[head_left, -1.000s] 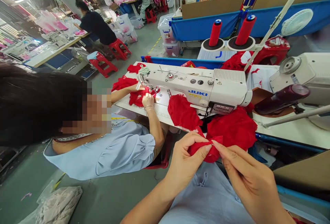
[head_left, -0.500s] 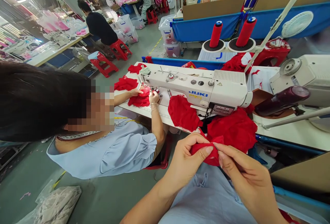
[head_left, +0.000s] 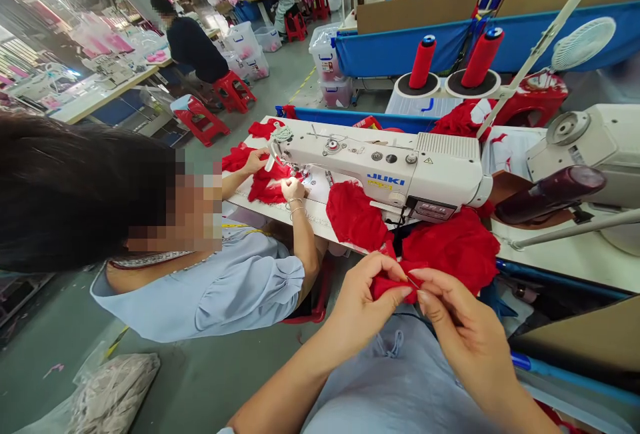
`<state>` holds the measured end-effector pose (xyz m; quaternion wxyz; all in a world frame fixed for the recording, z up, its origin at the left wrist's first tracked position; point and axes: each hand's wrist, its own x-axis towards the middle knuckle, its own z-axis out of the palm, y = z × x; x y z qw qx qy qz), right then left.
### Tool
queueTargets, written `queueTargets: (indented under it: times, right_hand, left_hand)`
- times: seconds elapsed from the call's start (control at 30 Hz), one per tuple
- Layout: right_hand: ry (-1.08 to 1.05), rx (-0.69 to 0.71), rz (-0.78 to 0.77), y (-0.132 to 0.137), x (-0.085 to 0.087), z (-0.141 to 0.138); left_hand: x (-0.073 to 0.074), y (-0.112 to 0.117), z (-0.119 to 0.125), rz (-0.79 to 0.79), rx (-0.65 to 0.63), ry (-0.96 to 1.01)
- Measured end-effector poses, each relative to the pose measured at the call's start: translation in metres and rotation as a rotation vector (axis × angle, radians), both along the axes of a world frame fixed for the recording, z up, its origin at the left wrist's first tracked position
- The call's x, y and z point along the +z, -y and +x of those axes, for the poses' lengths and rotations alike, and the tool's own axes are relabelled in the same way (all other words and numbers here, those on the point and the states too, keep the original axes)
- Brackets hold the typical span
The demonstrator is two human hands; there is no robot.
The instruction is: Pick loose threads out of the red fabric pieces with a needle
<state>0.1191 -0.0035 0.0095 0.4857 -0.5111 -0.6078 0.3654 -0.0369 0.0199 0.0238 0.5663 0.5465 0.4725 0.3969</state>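
My left hand [head_left: 367, 304] is closed, pinching a small bunched piece of red fabric [head_left: 386, 285] between thumb and fingers in front of my body. Close by on the right, my right hand [head_left: 465, 324] is closed in a pinch, thumb and index finger on a thin needle-like piece [head_left: 415, 283] that meets the cloth. Its exact kind is too small to make out. Just beyond my hands, a large heap of red fabric [head_left: 450, 251] hangs at the table edge. Another red bundle [head_left: 355, 215] lies beside the sewing machine [head_left: 390, 171].
At my left a co-worker in a light blue top [head_left: 210, 287] works red cloth [head_left: 270, 184] under the machine. Red thread cones [head_left: 423, 64] stand behind it. A second machine [head_left: 595, 147] and a dark red cylinder [head_left: 553, 193] are at right. A plastic-wrapped bundle [head_left: 113, 394] lies on the floor.
My right hand has shifted slightly left, its fingers less curled, and the thin piece shows more clearly. The red fabric sits more bunched. The co-worker's left hand has moved up and away.
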Motion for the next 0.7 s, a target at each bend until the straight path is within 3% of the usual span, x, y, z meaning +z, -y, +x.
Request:
queueTargets:
  times: [0.1, 0.2, 0.37, 0.47, 0.7]
  right_hand:
    - [0.281, 0.043, 0.297, -0.004, 0.002, 0.002]
    - [0.389, 0.056, 0.409, -0.004, -0.002, 0.002]
    - [0.505, 0.078, 0.580, -0.001, -0.012, 0.001]
    - [0.514, 0.078, 0.641, 0.000, -0.014, 0.002]
    - [0.513, 0.097, 0.668, 0.000, -0.012, 0.005]
  left_hand:
    - [-0.002, 0.001, 0.001, 0.108, -0.080, -0.089]
    - [-0.008, 0.003, 0.003, 0.182, -0.139, -0.130]
    - [-0.025, 0.010, 0.011, 0.356, 0.000, -0.149]
    - [-0.031, 0.012, 0.017, 0.437, 0.061, -0.178]
    - [-0.035, 0.010, 0.022, 0.496, 0.069, -0.254]
